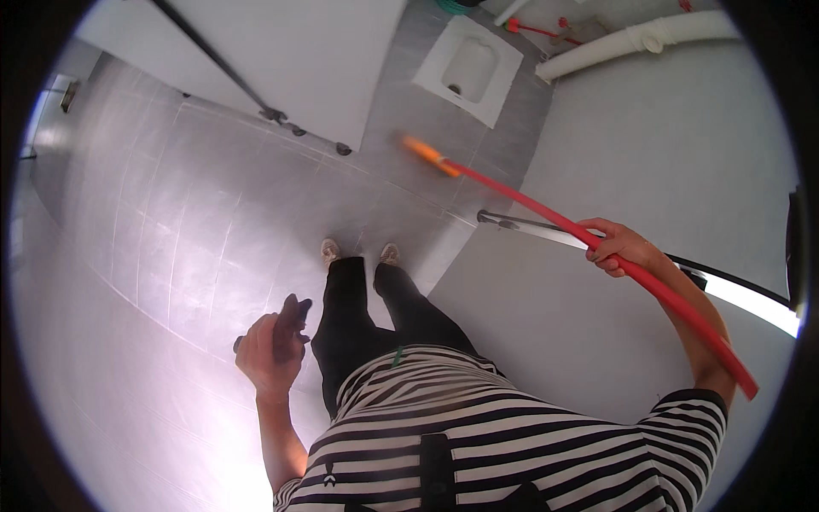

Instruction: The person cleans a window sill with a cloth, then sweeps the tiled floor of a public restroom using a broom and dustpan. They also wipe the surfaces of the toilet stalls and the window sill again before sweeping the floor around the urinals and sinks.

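My right hand (624,244) is wrapped round a long red pole (531,203). Its upper end passes along my right forearm, and its far end carries a narrow orange head (431,156), blurred, low over the grey floor; it looks like a floor brush, though the exact kind is unclear. On the left, my left hand (264,354) is closed round a small dark object (290,326) whose kind I cannot make out. That hand is raised beside my left leg, away from the pole. The white squat toilet (472,68) lies just beyond the orange head.
A pale door panel (316,60) stands open at the far left of the toilet. Grey partitions (546,299) rise on the right. A white pipe (640,41) runs behind the toilet, near another red-handled tool (537,31). My shoes (330,250) stand on grey floor tiles (205,188).
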The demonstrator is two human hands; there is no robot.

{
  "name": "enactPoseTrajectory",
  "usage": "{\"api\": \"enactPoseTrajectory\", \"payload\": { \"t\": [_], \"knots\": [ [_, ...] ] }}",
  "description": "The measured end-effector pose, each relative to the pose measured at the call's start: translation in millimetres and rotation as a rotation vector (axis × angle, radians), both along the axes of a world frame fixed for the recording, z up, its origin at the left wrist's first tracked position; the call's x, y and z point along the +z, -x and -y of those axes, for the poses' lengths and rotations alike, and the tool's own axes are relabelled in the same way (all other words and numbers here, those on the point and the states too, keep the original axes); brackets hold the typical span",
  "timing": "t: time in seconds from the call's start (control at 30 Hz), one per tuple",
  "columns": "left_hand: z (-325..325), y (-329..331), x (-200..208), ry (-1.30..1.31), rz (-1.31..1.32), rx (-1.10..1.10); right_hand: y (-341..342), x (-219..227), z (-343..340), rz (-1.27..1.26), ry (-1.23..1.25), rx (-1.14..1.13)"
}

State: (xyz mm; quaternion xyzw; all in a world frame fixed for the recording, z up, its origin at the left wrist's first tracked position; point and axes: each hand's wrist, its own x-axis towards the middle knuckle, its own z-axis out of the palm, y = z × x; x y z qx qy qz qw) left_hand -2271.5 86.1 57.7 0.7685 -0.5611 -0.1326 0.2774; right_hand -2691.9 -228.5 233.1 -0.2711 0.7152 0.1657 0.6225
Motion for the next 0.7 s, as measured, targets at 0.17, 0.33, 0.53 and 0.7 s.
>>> {"api": "enactPoseTrajectory", "payload": {
  "t": [0.17, 0.33, 0.53, 0.7],
  "knots": [
    [-5.5, -6.2, -0.9, 0.073, 0.000, -0.026, 52.3, -59.5, -30.6, -0.071, 0.035, -0.130],
    [-18.7, -28.7, -13.9, 0.061, -0.029, -0.040, 11.6, -84.4, -112.8, -0.007, -0.031, -0.275],
    [-28.0, -84.3, -10.3, 0.020, -0.024, -0.090, -18.3, -45.5, -194.7, 0.127, 0.021, -0.571],
    [-28.1, -115.9, 0.6, 0.048, 0.030, -0.059, -2.2, -46.3, -237.8, 0.163, -0.002, -0.737]
  ]
}}
